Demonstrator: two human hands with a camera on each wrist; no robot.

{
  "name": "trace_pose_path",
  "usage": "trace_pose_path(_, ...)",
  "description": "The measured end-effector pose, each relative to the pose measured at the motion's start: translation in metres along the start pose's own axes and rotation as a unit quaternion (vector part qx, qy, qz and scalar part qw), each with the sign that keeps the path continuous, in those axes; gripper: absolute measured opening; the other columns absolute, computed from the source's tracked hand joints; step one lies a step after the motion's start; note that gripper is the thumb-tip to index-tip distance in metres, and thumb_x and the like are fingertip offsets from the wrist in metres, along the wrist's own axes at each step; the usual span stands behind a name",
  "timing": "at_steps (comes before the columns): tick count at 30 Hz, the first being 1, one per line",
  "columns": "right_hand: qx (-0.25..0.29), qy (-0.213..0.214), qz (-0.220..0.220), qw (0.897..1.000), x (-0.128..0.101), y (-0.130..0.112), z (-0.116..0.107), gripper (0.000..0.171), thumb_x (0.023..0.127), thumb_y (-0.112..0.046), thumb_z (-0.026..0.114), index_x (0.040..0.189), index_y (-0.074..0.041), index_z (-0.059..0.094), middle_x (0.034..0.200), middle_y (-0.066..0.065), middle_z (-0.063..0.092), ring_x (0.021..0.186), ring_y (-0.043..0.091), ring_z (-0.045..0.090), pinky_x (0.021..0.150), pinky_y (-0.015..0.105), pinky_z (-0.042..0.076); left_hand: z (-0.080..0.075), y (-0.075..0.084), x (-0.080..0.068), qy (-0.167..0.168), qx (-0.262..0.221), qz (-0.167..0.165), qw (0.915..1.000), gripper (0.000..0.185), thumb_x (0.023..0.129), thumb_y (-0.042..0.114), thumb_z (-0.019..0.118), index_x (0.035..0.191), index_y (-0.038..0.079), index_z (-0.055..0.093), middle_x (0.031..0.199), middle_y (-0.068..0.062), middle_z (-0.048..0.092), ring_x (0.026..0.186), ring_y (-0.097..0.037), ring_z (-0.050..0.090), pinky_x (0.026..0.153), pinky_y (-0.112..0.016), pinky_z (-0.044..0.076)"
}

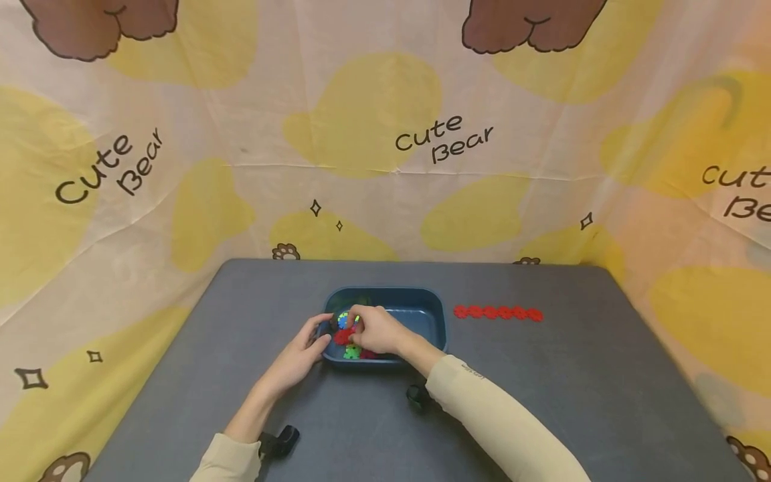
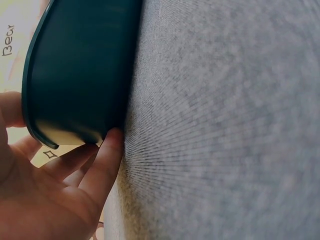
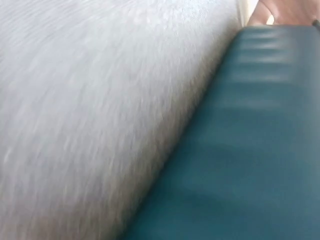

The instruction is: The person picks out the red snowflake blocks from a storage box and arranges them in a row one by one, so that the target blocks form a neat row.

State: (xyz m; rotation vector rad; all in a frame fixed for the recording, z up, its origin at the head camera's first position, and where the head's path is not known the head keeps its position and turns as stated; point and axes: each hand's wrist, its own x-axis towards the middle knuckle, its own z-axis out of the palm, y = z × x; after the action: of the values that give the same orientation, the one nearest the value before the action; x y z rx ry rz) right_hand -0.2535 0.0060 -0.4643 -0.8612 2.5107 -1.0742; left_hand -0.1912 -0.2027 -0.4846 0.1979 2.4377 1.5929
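My left hand [image 1: 299,358] steadies the blue tray [image 1: 429,314] with relaxed fingers. My right hand [image 1: 375,330] reaches among the plastic gears [image 1: 351,351]; its grip I cannot tell.

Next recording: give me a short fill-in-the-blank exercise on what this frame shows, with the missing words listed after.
1. The right hand reaches into the dark blue plastic ____, among small toothed plastic discs.
2. The left hand touches the tray's ____ side wall from outside.
3. A row of red toothed discs lies on the grey table to the ____ of the tray.

Missing words: tray; left; right
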Motion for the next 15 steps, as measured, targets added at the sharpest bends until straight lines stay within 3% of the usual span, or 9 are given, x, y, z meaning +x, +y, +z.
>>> trace_pose_path(15,-0.003,0.031,-0.019,0.999,-0.044,0.002,-0.049,0.016,0.088,-0.017,0.068,0.099,-0.019,0.058,0.074,-0.004,0.060,0.058,0.013,0.054,0.054,0.028,0.047,0.001,-0.002,0.001,0.004,0.006,0.002,1.0000,0.050,0.100,0.033,0.048,0.146,0.025,0.030,0.154,-0.013,0.021,0.138,-0.035,0.029,0.097,-0.049,0.044)
